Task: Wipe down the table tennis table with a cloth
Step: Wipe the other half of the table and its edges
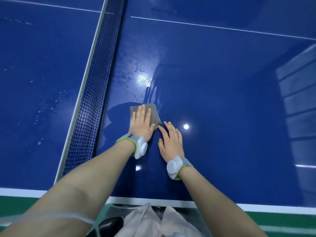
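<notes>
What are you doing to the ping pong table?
A person is wiping the blue table tennis table with a grey cloth. The left hand lies flat on the cloth, just beside the net. The right hand rests open on the table next to it, its fingertips near the cloth's corner. Beyond the cloth there is a wet, shiny streak.

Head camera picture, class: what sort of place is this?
Probably an indoor sports hall or games room: a blue table tennis table with white lines, a black net across it, and green floor below.
</notes>
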### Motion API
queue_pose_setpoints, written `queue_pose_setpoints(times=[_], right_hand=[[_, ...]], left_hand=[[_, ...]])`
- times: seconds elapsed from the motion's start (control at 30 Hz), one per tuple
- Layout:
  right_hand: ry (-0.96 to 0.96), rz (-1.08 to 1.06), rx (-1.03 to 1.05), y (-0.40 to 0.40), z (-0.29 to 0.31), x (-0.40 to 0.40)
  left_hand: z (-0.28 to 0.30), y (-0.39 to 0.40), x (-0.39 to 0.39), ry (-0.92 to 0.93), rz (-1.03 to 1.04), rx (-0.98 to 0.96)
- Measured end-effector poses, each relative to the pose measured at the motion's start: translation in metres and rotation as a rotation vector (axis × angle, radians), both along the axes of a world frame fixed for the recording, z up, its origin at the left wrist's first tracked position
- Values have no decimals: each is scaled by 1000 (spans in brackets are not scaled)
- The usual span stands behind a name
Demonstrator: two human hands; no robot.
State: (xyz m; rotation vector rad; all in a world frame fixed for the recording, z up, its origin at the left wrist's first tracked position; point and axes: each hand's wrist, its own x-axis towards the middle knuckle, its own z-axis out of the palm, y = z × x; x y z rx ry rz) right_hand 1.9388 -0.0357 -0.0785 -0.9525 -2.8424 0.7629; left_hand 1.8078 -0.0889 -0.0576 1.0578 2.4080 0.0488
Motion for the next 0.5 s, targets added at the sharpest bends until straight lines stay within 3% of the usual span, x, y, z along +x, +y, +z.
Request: queue_pose_setpoints(times=[0.2, 0.37, 0.5], right_hand=[[11, 46, -39, 17, 2, 5], [27, 63, 33, 23, 0, 0], [-27, 112, -66, 23, 4, -10]], left_hand=[[-5, 13, 0, 55, -201, 40], [-3, -6, -42, 59, 61, 13], [-3, -1, -50, 44, 166, -19]])
